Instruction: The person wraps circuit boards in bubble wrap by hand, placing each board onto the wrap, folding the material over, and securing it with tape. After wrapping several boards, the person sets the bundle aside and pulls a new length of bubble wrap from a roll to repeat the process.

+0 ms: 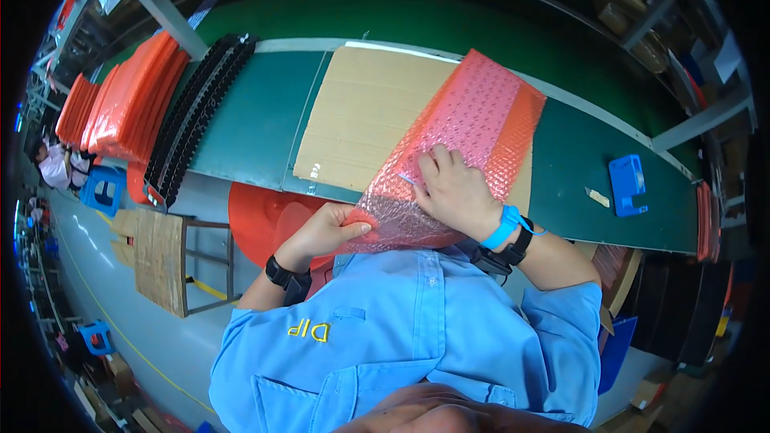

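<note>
A red, see-through bubble-wrap bag [489, 100] lies slantwise over a flat sheet of brown cardboard [369, 104] on the bench, its near end reaching my body. My left hand [327, 228] pinches the bag's near left corner between thumb and fingers. Over the middle of the bag is my right hand [457, 196], its fingers bent and closed on the film. Something with a dotted pattern shows through the upper part of the bag; its kind I cannot make out. A greyish, crinkled stretch of film lies between my hands.
Stacked red bubble-wrap bags [132, 100] and a black ridged rack [200, 116] stand on the left of the green bench [249, 124]. On the right are a blue plastic holder [628, 184] and a small pale piece [597, 197]. A red stool [253, 224] sits below the bench edge.
</note>
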`<action>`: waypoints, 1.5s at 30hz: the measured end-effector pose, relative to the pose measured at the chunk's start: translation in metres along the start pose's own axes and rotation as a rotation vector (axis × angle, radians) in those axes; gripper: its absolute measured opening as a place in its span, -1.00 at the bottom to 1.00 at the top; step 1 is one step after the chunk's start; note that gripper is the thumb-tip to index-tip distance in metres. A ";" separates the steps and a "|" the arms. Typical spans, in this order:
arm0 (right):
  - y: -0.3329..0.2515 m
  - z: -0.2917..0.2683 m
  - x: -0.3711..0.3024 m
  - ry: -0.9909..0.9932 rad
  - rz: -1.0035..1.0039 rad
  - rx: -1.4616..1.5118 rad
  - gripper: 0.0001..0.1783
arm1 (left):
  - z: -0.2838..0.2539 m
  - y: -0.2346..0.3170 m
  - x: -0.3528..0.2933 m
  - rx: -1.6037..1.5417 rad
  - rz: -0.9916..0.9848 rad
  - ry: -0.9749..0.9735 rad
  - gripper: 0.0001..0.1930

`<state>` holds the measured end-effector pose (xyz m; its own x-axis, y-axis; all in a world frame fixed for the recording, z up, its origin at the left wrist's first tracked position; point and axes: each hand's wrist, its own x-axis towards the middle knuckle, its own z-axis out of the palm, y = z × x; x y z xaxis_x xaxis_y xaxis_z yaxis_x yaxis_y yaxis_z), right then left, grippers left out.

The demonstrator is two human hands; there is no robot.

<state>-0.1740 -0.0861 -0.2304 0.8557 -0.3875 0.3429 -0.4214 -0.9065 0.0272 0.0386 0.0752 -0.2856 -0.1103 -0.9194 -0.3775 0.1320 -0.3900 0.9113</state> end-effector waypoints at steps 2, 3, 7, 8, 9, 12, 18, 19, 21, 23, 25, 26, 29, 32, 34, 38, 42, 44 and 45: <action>0.002 0.004 0.000 0.010 -0.018 0.005 -0.66 | 0.002 -0.002 -0.001 -0.038 -0.020 0.020 -0.82; 0.004 0.009 0.000 0.010 -0.051 -0.011 -0.67 | 0.003 -0.002 0.000 -0.043 -0.019 0.015 -0.82; 0.003 0.018 0.000 0.019 -0.120 -0.025 -0.68 | 0.002 -0.004 -0.001 -0.047 -0.016 0.007 -0.80; 0.002 0.019 0.000 0.029 -0.119 -0.011 -0.69 | 0.002 -0.005 -0.001 -0.040 -0.014 0.008 -0.80; 0.001 0.019 -0.001 0.039 -0.117 0.003 -0.69 | 0.002 -0.006 -0.002 -0.031 -0.013 0.008 -0.79; 0.001 0.020 -0.002 0.047 -0.124 0.010 -0.70 | 0.000 -0.007 -0.002 -0.060 -0.036 0.000 -0.79; -0.004 0.019 -0.005 0.023 -0.091 0.007 -0.66 | -0.017 0.015 -0.010 0.488 -0.085 -0.058 -0.73; -0.005 0.020 -0.006 0.011 -0.076 0.007 -0.64 | -0.015 0.040 -0.016 0.613 -0.057 0.097 -0.72; -0.007 0.019 -0.010 -0.011 -0.049 0.001 -0.61 | -0.013 0.077 -0.022 0.855 0.020 0.411 -0.68; -0.011 0.016 -0.012 -0.010 -0.021 0.029 -0.59 | -0.010 0.089 -0.003 0.962 0.350 0.384 -0.65; -0.015 0.012 -0.013 -0.022 0.022 0.072 -0.56 | 0.004 0.092 0.020 1.054 0.699 0.334 -0.62; -0.015 0.012 -0.014 -0.004 0.034 0.068 -0.56 | 0.016 0.087 0.033 1.162 0.766 0.270 -0.58; -0.007 0.015 -0.023 0.054 0.037 0.311 -0.55 | 0.019 0.068 0.052 1.265 0.821 0.153 -0.52; 0.010 0.014 -0.037 0.083 0.054 0.518 -0.58 | 0.020 0.057 0.053 1.228 0.757 0.120 -0.47; 0.019 0.014 -0.043 0.102 0.033 0.636 -0.59 | 0.023 0.058 0.051 1.219 0.734 0.116 -0.50; 0.026 0.004 -0.047 0.115 0.009 0.490 -0.63 | 0.014 0.086 0.052 1.201 0.718 0.008 -0.57; 0.029 0.007 -0.048 0.128 0.038 0.533 -0.63 | -0.047 0.124 0.074 1.224 0.715 0.212 -0.70; 0.030 0.005 -0.046 0.104 0.034 0.514 -0.63 | -0.093 0.158 0.098 1.331 0.493 0.490 -0.70; 0.030 0.004 -0.045 0.090 0.035 0.502 -0.63 | -0.123 0.171 0.109 1.373 0.400 0.620 -0.67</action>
<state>-0.2242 -0.0968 -0.2492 0.8054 -0.4229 0.4154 -0.2339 -0.8706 -0.4329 0.1699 -0.0976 -0.1913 0.1653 -0.9598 0.2268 -0.9546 -0.0980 0.2812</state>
